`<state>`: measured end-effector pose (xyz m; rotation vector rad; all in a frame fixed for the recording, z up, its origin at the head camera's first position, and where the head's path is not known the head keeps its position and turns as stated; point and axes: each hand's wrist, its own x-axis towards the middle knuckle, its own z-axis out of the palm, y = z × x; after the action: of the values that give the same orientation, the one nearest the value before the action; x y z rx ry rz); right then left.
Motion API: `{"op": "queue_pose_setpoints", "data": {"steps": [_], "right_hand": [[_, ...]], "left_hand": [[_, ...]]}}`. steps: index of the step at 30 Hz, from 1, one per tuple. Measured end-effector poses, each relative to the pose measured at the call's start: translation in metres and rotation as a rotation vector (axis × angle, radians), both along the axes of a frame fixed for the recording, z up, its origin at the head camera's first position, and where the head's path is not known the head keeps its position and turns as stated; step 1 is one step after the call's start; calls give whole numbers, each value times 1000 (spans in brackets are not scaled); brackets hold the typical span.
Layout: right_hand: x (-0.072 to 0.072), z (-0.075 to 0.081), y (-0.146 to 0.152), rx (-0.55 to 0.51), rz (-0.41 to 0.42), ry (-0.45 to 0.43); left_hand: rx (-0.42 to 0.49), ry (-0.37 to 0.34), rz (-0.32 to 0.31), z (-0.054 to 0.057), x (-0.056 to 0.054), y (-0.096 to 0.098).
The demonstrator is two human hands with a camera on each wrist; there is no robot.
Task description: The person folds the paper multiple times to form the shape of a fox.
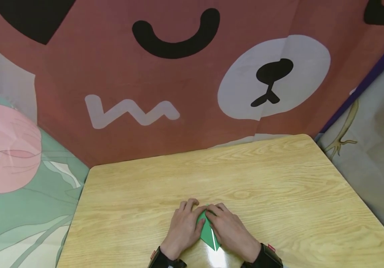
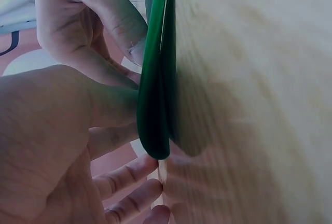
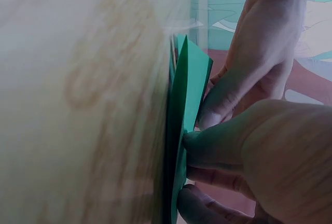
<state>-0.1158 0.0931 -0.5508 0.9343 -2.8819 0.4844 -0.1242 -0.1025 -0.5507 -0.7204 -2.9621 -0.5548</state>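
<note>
A folded sheet of green paper (image 1: 208,235) lies near the table's front edge, a kite-like shape with a pale slit between its layers at the near point. My left hand (image 1: 184,227) holds its left side, thumb on top and fingers around the far left edge. From the right, my right hand (image 1: 229,230) grips the other side, its fingertips on the flap close to the far tip. Seen edge-on in the left wrist view, the green paper (image 2: 151,99) has a rounded bend. In the right wrist view the layers of green paper (image 3: 195,86) stand slightly apart at one end.
The wood-grain table (image 1: 262,178) spreads out beyond and on both sides of the hands. A brown cloth (image 1: 192,137) with a cartoon face hangs behind its far edge. Patterned cloths (image 1: 8,208) hang at the left and right. Black bands (image 1: 262,257) circle both wrists.
</note>
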Motion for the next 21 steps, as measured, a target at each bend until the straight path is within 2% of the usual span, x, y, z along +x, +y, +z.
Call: {"op": "queue_pose_setpoints", "data": {"steps": [7,21], "right_hand": [[-1,1,-3,17,-12,9],[0,0,-2,4,-4,29]], "left_hand": [[-19,0,3,3,11,-6],[-2,15,19,-1,13,-7]]}}
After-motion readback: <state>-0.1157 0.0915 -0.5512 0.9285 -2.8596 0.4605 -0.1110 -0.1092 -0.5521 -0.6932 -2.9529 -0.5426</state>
